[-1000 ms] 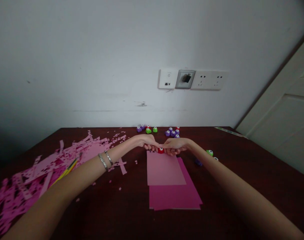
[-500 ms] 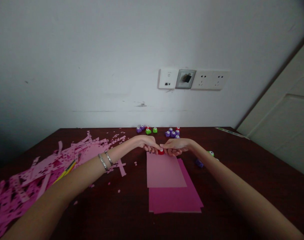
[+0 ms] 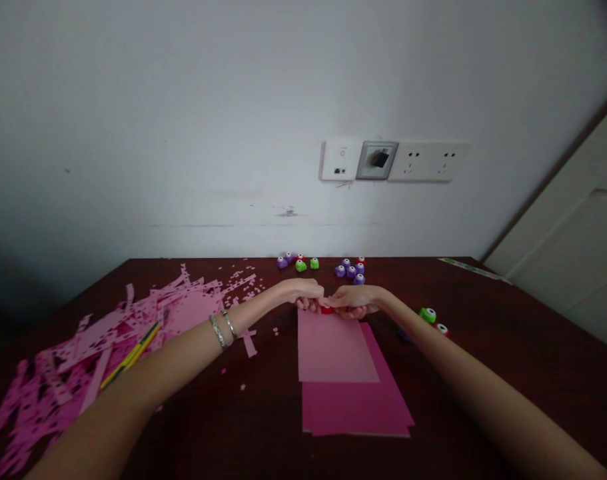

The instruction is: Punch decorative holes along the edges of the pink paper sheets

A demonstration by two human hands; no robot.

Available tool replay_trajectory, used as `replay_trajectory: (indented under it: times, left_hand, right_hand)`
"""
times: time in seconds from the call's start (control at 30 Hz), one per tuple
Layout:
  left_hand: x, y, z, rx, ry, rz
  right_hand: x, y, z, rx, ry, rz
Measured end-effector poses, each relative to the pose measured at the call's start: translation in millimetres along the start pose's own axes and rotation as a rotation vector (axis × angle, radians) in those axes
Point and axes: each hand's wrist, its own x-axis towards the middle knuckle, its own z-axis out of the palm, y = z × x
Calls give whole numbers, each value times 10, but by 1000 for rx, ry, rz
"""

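A small red craft punch (image 3: 326, 309) sits at the far edge of a light pink sheet of paper (image 3: 336, 350). My left hand (image 3: 306, 293) closes on its left side, fingers curled, thumb side toward the punch. From the right, my right hand (image 3: 356, 300) grips the punch too, its fingers bent and pressed together. The fingers partly hide the punch, and whether the paper is inside its slot cannot be seen. Beneath the light sheet lies a stack of darker pink paper (image 3: 358, 410), slightly fanned.
Cut pink paper strips and scraps (image 3: 83, 347) spread over the left of the dark table (image 3: 208, 427), with a yellow pencil-like tool (image 3: 130, 355) on them. Several punches (image 3: 350, 271) stand near the wall. A green punch (image 3: 427, 315) and others lie beside my right forearm. A ruler (image 3: 473, 268) lies back right.
The view has shifted slightly, so everything sits a little lower and farther right. Both hands stay at the red punch, with the left fingers more curled. More of the right-hand punches shows.
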Motion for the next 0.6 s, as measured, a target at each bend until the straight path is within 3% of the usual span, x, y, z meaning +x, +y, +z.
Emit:
replay_trajectory:
  times: [0.27,0.6]
  left_hand:
    - [-38,29,99,110,159,-2]
    - [-76,-144,164,-119,192,128]
  right_hand:
    - [54,70,-34,59,-62,-24]
    - [2,84,80,-97,299,-115]
